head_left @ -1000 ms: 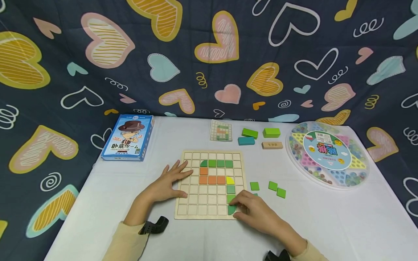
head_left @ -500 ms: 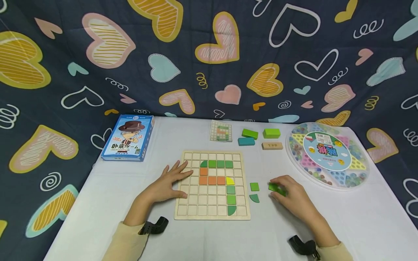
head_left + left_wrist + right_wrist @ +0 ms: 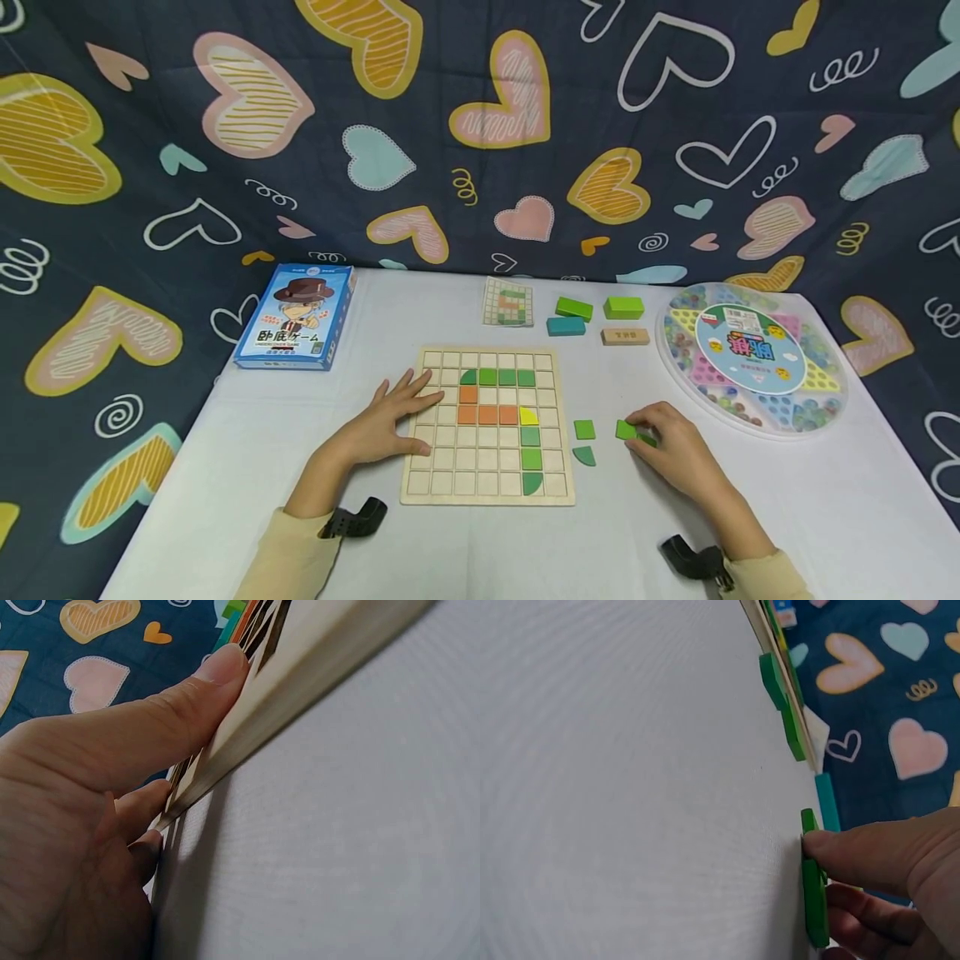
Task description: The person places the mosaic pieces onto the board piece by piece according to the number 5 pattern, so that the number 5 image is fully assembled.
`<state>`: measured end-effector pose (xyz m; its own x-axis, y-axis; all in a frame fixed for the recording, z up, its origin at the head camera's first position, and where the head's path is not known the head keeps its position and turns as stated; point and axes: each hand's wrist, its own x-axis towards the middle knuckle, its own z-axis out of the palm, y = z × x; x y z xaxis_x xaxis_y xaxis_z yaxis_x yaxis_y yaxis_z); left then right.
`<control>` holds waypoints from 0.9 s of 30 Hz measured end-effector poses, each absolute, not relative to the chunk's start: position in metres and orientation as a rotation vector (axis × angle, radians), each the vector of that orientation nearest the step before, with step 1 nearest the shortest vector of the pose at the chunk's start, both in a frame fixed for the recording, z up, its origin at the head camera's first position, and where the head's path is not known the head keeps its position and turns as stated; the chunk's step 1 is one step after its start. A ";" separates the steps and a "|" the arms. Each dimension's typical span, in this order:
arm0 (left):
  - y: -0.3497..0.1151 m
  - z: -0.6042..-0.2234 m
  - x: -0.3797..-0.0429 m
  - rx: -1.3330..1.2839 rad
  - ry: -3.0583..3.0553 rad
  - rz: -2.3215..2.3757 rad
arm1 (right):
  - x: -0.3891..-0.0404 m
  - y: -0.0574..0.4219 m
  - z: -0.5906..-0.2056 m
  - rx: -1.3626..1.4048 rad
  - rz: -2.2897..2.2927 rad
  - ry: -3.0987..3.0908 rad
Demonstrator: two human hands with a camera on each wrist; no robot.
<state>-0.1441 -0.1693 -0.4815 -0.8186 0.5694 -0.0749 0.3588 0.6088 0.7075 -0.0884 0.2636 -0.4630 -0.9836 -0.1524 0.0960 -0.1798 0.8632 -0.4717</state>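
A wooden grid board (image 3: 442, 482) lies on the table, with green, orange and yellow tiles set in some of its cells. My left hand (image 3: 378, 429) rests spread on the board's left edge; in the left wrist view its thumb (image 3: 221, 667) presses the rim. Right of the board, my right hand (image 3: 675, 446) pinches a green square tile (image 3: 626, 429). Another green tile (image 3: 648, 439) is partly hidden under those fingers. Between the board and this hand lie a green square tile (image 3: 584, 429) and a dark green quarter-round tile (image 3: 584, 456).
Behind the board are a small pattern card (image 3: 507, 301), two light green blocks (image 3: 624, 308), a teal block (image 3: 566, 326) and a wooden block (image 3: 626, 337). A blue game box (image 3: 292, 321) stands back left, a round marble game case (image 3: 752, 358) back right.
My right hand has left the lower right of the board and moved right to the loose green tiles, where its fingers now pinch one. My left hand stays put.
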 end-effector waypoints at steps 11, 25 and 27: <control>-0.169 -0.480 -0.144 0.754 2.540 1.020 | -0.073 0.232 -0.451 0.437 0.755 -2.887; -0.169 -0.480 -0.143 0.747 2.539 1.039 | -0.060 0.153 -0.453 0.928 0.803 -2.949; -0.170 -0.480 -0.143 0.749 2.538 1.040 | -0.062 0.146 -0.454 0.976 0.767 -2.951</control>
